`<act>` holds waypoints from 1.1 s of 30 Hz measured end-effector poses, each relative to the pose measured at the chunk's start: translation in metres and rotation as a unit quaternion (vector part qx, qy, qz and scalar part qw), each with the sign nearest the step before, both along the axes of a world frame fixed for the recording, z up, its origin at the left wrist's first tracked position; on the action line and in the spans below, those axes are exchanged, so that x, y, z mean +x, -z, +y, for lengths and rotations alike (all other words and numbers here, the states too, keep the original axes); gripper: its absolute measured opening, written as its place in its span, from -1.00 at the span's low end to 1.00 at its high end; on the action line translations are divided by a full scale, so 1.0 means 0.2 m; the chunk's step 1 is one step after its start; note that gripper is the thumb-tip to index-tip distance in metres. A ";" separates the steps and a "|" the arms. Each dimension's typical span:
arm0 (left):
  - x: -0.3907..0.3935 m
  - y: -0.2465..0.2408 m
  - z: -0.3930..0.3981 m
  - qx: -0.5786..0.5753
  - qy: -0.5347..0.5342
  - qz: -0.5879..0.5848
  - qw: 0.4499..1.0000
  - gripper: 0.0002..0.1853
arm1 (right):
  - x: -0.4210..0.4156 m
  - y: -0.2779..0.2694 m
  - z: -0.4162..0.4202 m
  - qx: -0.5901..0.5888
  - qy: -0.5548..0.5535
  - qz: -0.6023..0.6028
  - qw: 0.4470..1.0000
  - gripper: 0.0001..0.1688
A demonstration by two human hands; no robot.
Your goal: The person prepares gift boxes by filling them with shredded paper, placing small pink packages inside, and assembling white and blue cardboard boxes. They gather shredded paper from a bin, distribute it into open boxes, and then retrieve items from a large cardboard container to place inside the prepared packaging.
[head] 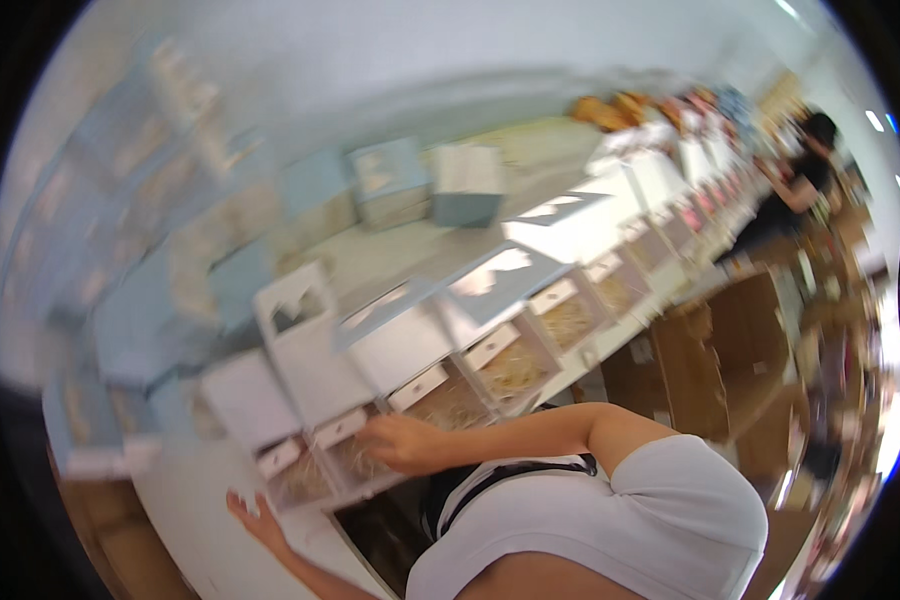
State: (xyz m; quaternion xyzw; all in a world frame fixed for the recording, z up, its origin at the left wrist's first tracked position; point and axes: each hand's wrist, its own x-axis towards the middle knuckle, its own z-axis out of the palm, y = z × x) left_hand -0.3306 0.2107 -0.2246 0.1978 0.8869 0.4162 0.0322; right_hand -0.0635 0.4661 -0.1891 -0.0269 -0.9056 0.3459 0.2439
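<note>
A row of white boxes runs along the table, each front section holding pale shredded filler (511,375) below a white panel (490,347) with a small dark mark. My right hand (405,444) is over the front of one box near the near end of the row, its fingers bent close to the filler. Motion blur hides whether it grips anything. Low at the left, my left hand (255,521) is raised beside the nearest box (298,480), fingers apart and nothing in them.
Blue and white boxes (390,184) stand farther back on the table (217,517), with more stacked at the left. Orange and other coloured items (607,112) lie at the far end. A person in dark clothes (802,172) works there. Large open cardboard cartons (750,330) stand on the floor at right.
</note>
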 end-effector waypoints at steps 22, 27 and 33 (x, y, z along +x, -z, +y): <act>0.05 0.00 0.45 -0.126 0.046 -0.247 0.960 -0.37 | 1.00 0.08 0.35 0.036 0.481 -0.091 0.871 -0.62; -0.05 0.11 0.29 -0.040 -0.002 -0.308 0.950 -0.33 | 1.08 0.12 0.45 0.079 0.503 -0.152 0.847 -0.51; -0.12 0.25 0.20 0.065 0.061 -0.358 0.930 -0.34 | 1.07 0.16 0.47 0.087 0.492 -0.174 0.849 -0.49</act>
